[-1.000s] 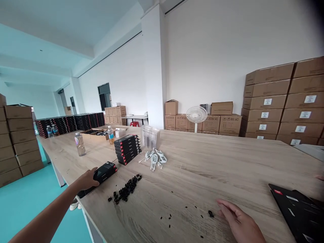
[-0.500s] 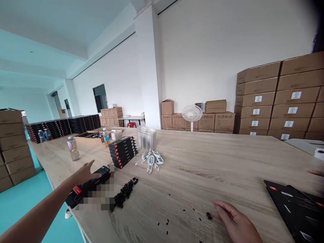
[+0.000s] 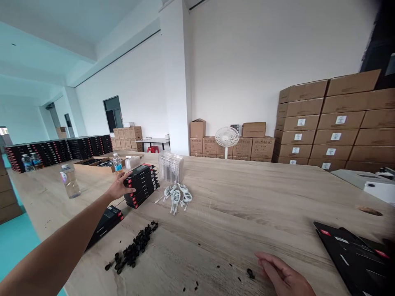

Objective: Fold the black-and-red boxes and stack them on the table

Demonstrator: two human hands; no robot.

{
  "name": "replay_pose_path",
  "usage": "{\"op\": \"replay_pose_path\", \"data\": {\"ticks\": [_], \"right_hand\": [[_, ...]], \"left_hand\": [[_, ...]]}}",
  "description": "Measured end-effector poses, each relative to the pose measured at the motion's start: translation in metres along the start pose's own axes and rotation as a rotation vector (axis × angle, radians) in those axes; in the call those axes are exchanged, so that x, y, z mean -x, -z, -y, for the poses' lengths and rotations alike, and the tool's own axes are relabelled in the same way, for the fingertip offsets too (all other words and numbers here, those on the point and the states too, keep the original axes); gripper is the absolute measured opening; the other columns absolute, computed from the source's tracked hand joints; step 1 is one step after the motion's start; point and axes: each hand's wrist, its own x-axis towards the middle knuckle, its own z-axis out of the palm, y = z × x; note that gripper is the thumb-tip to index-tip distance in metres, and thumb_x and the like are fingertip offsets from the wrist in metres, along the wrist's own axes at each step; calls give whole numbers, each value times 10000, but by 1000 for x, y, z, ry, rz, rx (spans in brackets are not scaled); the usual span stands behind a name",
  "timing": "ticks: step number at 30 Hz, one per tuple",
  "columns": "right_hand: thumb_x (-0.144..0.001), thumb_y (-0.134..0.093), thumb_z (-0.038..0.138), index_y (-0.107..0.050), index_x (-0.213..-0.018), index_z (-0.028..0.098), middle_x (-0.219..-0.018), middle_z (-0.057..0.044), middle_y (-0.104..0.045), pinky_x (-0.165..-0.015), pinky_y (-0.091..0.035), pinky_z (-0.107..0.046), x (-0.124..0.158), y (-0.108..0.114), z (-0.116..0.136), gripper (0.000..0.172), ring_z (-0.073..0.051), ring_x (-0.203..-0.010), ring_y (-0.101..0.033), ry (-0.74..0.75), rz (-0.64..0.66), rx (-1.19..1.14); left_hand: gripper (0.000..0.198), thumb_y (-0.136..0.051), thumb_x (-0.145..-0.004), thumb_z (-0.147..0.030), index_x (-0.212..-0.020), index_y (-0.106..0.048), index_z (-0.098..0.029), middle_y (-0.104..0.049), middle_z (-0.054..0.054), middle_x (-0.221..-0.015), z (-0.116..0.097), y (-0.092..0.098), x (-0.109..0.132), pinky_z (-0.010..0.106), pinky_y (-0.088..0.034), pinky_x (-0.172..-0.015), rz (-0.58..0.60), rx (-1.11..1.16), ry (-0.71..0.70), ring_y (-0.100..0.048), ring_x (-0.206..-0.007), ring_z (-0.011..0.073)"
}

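My left hand reaches across to the stack of black boxes with red corners. Its thumb lies along the front side and its fingers over the top near the left end, gripping a box there. Under my left forearm, more black boxes lie partly hidden. My right hand rests on the table at the lower right, its fingers loosely curved and nothing visible in them. Just left of its fingertips is a small black clip-like piece. A heap of similar black pieces spreads nearer the left.
White coiled cables and clear plastic trays sit beyond the stack. Water bottles stand at left. Flat black packaging lies at right. Tiny black bits dot the wooden table. A fan and cartons stand behind.
My left hand has moved from above the nearer black boxes forward to the stack. My right hand stays by the small black piece. The view has turned slightly right.
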Motion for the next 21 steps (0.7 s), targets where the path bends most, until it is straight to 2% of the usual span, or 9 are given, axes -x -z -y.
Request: {"op": "replay_pose_path", "data": {"ticks": [4,7,12,15,18,21], "right_hand": [[-609,-437,660,-680,-928,234,-957,-60,-731,-893,-476,-433,-1,-2,-4,585,-296,-915,-666,14,11,43],[-629,-427,655,-677,-946,230,-943,-60,-730,-880,-479,-426,-1,-2,-7,585,-287,-903,-664,22,10,62],[-651,-424,634,-693,-938,228,-850,-56,-729,-831,-493,-415,-2,-2,-9,566,-278,-849,-660,65,0,96],[-658,-433,624,-702,-920,226,-826,-57,-728,-809,-503,-412,-1,-2,-8,547,-276,-820,-659,90,-22,102],[-673,-431,616,-709,-902,228,-782,-57,-724,-782,-514,-410,-1,-1,-8,530,-275,-792,-664,113,-27,97],[-707,-433,598,-708,-899,234,-769,-53,-727,-760,-520,-407,-1,-3,-12,495,-275,-779,-675,124,-25,81]], "left_hand": [[835,-771,-565,-464,-1323,-483,-265,-357,106,-1377,5,-6,8,481,-357,-1114,-10,13,-44,-415,-1301,334],[821,-767,-570,-379,-1329,-466,-299,-351,84,-1351,3,-6,8,488,-363,-1110,-3,7,-65,-409,-1301,323],[820,-762,-553,-334,-1318,-475,-265,-354,95,-1322,-3,-7,8,522,-342,-1115,-25,5,-55,-397,-1294,339],[757,-727,-581,-305,-1299,-488,-272,-372,78,-1296,-7,-8,12,503,-346,-1116,-47,20,-54,-417,-1274,316],[717,-706,-603,-286,-1288,-498,-245,-370,89,-1300,-13,-5,14,490,-304,-1143,-89,38,-49,-384,-1298,316],[706,-704,-625,-298,-1292,-489,-220,-340,115,-1330,-28,6,11,492,-254,-1166,-168,58,-45,-312,-1344,327]]}}
